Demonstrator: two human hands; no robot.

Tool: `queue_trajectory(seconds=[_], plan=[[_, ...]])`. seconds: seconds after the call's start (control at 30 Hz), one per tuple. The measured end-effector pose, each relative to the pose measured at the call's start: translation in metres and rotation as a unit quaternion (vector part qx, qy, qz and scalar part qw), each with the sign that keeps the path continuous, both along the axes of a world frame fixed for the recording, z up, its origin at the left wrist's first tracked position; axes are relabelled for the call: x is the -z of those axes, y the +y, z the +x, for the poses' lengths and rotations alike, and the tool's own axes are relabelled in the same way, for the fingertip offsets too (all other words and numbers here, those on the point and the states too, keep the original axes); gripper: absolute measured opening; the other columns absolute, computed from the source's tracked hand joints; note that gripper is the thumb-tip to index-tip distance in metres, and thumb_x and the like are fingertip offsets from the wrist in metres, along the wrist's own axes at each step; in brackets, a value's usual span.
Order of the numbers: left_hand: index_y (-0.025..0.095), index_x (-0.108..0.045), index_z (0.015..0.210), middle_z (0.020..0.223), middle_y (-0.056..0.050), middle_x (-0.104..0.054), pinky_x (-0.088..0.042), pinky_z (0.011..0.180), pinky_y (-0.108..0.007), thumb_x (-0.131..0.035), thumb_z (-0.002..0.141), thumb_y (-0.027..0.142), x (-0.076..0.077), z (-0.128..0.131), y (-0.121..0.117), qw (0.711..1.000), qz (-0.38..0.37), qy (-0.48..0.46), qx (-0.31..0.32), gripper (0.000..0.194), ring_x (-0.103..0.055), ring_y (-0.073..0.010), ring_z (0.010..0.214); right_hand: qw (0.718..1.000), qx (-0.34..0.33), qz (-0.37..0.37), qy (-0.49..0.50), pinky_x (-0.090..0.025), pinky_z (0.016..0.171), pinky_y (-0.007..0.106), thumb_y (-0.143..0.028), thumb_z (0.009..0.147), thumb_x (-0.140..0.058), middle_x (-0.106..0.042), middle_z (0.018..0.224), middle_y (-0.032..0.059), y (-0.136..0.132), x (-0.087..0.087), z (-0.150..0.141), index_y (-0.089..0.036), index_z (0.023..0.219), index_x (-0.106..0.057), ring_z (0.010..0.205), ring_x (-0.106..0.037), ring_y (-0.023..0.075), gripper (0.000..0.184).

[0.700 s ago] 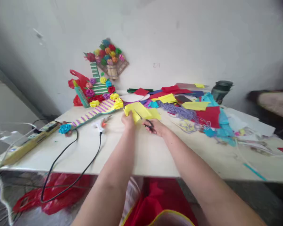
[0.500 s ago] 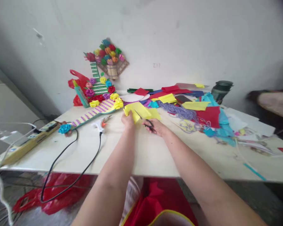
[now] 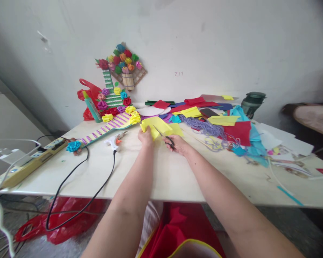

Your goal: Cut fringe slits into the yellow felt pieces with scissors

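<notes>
The left hand [image 3: 145, 137] holds yellow paper [image 3: 160, 124]; the right hand [image 3: 179, 145] holds black-handled scissors [image 3: 164, 136] at it.

The yellow sheet [image 3: 154, 123] is looking thin, matt and papery. The scissors [image 3: 159, 133] are showing metal-looking blades and dark, plastic-looking handles. The table [image 3: 97, 175] is presenting a smooth, faintly glossy white top. The glue gun [image 3: 112, 143] is showing white plastic, while the red bag [image 3: 72, 230] is shining as crinkled plastic film. The purple yarn [image 3: 203, 126] is appearing fibrous and matt, and the stick basket [image 3: 128, 82] is looking wooden and ridged.
</notes>
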State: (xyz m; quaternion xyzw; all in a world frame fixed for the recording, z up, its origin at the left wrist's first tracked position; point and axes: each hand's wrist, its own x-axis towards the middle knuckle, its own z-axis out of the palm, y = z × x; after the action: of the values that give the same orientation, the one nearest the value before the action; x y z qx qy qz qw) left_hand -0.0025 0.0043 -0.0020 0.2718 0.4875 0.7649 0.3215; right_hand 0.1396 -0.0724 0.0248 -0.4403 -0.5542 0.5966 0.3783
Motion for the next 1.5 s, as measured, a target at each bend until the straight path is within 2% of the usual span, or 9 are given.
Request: queue_trajectory(seconds=[0.13, 0.37, 0.67, 1.0, 1.5], plan=[[0.012, -0.062, 0.083, 0.080, -0.008, -0.065, -0.047, 0.062, -0.026, -0.063, 0.063, 0.027, 0.000, -0.001, 0.000, 1.000, 0.009, 0.003, 0.000, 0.025, -0.061, -0.0172, 0.070, 1.000, 0.004, 0.001, -0.001, -0.017, 0.027, 0.013, -0.034, 0.073, -0.061, -0.046, 0.043, -0.0094, -0.001, -0.001, -0.001, -0.017, 0.079, -0.049, 0.029, -0.036, 0.0022, 0.021], [0.012, -0.060, 0.078, 0.075, -0.008, -0.063, -0.047, 0.061, -0.028, -0.064, 0.062, 0.027, -0.002, 0.001, -0.002, 1.000, 0.016, -0.006, 0.026, 0.022, -0.060, -0.0164, 0.065, 1.000, -0.010, 0.014, 0.023, -0.019, 0.026, 0.014, -0.044, 0.076, -0.055, -0.051, 0.047, -0.0079, -0.003, -0.001, 0.001, -0.019, 0.092, -0.047, 0.031, -0.043, 0.0048, 0.030], [0.013, -0.059, 0.078, 0.078, -0.008, -0.064, -0.048, 0.062, -0.028, -0.064, 0.062, 0.024, -0.008, 0.006, -0.009, 0.998, 0.029, -0.032, 0.053, 0.020, -0.060, -0.0154, 0.064, 0.999, -0.025, 0.019, 0.031, -0.020, 0.025, 0.014, -0.048, 0.072, -0.059, -0.051, 0.046, -0.0058, -0.002, -0.003, 0.002, -0.018, 0.072, -0.045, 0.030, -0.043, 0.0047, 0.033], [0.013, -0.059, 0.079, 0.079, -0.008, -0.065, -0.048, 0.062, -0.027, -0.064, 0.062, 0.023, -0.006, 0.007, -0.008, 0.997, 0.032, -0.021, 0.072, 0.020, -0.061, -0.0154, 0.065, 0.999, -0.020, 0.015, 0.030, -0.020, 0.025, 0.015, -0.051, 0.071, -0.059, -0.050, 0.046, -0.0051, -0.002, -0.001, 0.002, -0.017, 0.070, -0.046, 0.030, -0.042, 0.0044, 0.037], [0.013, -0.058, 0.075, 0.073, -0.006, -0.063, -0.047, 0.060, -0.027, -0.062, 0.063, 0.023, -0.008, 0.009, -0.010, 0.998, 0.012, -0.004, 0.057, 0.017, -0.058, -0.0146, 0.061, 0.999, -0.008, 0.020, 0.030, -0.016, 0.025, 0.014, -0.048, 0.068, -0.064, -0.049, 0.045, -0.0066, 0.000, 0.001, 0.000, -0.017, 0.070, -0.045, 0.029, -0.039, 0.0029, 0.036]])
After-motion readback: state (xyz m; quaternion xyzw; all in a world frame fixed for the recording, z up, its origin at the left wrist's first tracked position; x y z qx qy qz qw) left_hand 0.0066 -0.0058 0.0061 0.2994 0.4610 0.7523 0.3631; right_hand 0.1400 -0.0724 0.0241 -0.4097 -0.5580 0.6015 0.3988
